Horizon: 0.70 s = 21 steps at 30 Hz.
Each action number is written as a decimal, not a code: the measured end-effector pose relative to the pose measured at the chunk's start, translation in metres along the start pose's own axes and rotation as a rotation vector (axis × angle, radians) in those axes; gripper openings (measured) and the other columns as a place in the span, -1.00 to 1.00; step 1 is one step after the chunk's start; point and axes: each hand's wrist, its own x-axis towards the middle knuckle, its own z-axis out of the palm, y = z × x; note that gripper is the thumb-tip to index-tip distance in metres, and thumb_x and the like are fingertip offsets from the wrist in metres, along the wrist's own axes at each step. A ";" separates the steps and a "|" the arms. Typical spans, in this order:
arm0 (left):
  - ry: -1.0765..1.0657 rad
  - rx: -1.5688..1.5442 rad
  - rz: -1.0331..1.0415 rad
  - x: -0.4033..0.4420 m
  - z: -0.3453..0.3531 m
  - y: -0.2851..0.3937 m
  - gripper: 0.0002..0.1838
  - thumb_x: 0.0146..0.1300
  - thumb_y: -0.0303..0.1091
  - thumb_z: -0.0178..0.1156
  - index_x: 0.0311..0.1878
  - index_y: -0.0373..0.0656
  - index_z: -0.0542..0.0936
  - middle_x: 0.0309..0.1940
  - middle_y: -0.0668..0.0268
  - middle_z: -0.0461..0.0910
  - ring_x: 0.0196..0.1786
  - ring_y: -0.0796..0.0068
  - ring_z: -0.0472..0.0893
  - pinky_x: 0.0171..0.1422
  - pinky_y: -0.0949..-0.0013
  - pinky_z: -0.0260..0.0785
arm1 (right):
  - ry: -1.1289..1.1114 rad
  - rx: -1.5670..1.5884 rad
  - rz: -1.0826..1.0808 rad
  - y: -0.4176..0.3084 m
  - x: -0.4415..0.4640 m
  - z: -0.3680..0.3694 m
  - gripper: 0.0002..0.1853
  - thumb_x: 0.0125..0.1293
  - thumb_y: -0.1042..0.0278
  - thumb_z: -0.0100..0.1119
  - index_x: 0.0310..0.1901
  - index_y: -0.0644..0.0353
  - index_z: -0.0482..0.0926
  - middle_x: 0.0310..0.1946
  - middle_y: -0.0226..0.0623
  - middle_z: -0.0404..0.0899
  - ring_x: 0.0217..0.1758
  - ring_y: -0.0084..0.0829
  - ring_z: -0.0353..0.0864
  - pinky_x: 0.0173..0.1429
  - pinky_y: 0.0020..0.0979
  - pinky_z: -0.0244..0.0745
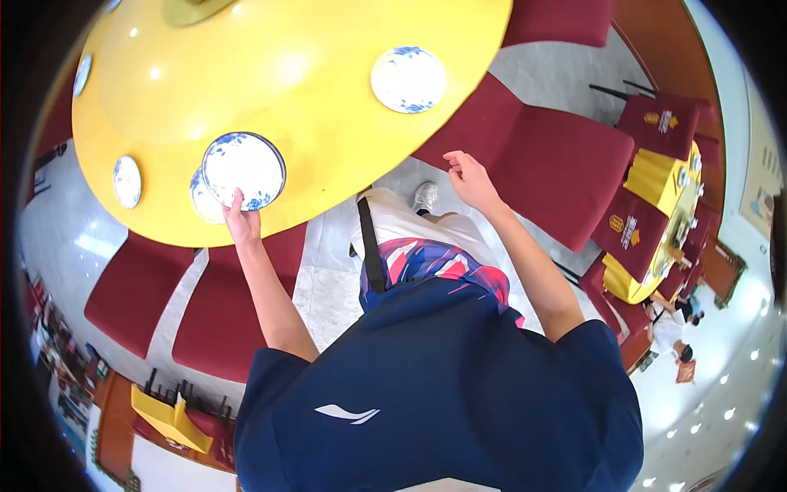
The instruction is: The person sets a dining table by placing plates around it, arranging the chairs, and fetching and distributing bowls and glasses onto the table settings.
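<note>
The left grip is clamping on a round white ceramic-looking plate with blue floral patterning around its border, the thumb pressing over the rim nearest the wearer while the other fingers are mostly hiding beneath. The plate is extending forward from that grip, with most of its face lying beyond the thumb tip, above the near edge of the glossy yellow round worktop. A dark line is showing along its right rim; whether several plates are stacking there, I cannot tell. A second blue-and-white plate is lying on the worktop just beside the left grip, the held plate partly covering it; I cannot tell if the two are touching. The right grip is hovering well apart from the held plate, over a maroon upholstered chair, its fingers loosely bending and standing apart around nothing. Near the worktop's right edge, another white plate with blue floral sprays is resting flat, while a smaller-looking blue-edged plate is lying toward the left edge. Two more maroon chair seats are standing below the worktop's near edge. The wearer's navy short-sleeved shirt is filling the lower view, above a grey tiled floor.
</note>
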 end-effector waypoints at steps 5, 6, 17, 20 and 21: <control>-0.171 0.094 -0.122 -0.037 0.120 -0.054 -0.47 0.32 -0.58 0.15 0.34 -0.29 0.29 0.17 0.11 0.50 0.22 0.26 0.53 0.30 0.17 0.42 | 0.182 0.332 0.022 0.026 -0.047 -0.067 -0.80 0.38 0.53 0.01 -0.03 0.30 0.56 -0.21 -0.11 0.68 -0.08 -0.34 0.72 0.00 -0.36 0.60; -0.238 0.084 -0.171 -0.048 0.146 -0.071 -0.48 0.32 -0.58 0.14 0.34 -0.30 0.29 0.17 0.12 0.50 0.22 0.26 0.53 0.29 0.17 0.42 | 0.209 0.381 0.019 0.026 -0.060 -0.085 -0.80 0.39 0.52 0.00 -0.03 0.30 0.56 -0.22 -0.11 0.68 -0.08 -0.35 0.72 0.00 -0.37 0.59; -0.584 -0.109 -0.557 -0.307 0.369 -0.324 -0.48 0.29 -0.57 0.17 0.31 -0.31 0.31 0.18 0.07 0.51 0.20 0.15 0.56 0.30 0.04 0.45 | 0.374 0.789 -0.001 0.204 -0.260 -0.242 -0.76 0.48 0.49 -0.09 0.03 0.30 0.55 -0.19 -0.22 0.68 -0.13 -0.46 0.68 -0.01 -0.45 0.54; -0.491 -0.072 -0.704 -0.378 0.414 -0.388 -0.50 0.28 -0.57 0.20 0.28 -0.30 0.35 0.15 0.10 0.53 0.18 0.17 0.57 0.30 0.03 0.45 | 0.398 0.856 0.079 0.270 -0.318 -0.299 -0.73 0.50 0.42 -0.13 0.06 0.31 0.53 -0.16 -0.22 0.67 -0.13 -0.45 0.67 0.02 -0.46 0.51; -0.465 -0.030 -0.704 -0.398 0.435 -0.402 -0.50 0.27 -0.57 0.20 0.28 -0.30 0.36 0.14 0.11 0.54 0.18 0.19 0.57 0.29 0.04 0.45 | 0.407 0.872 0.094 0.293 -0.335 -0.315 -0.72 0.51 0.39 -0.14 0.07 0.31 0.52 -0.17 -0.22 0.67 -0.13 -0.45 0.66 0.01 -0.46 0.51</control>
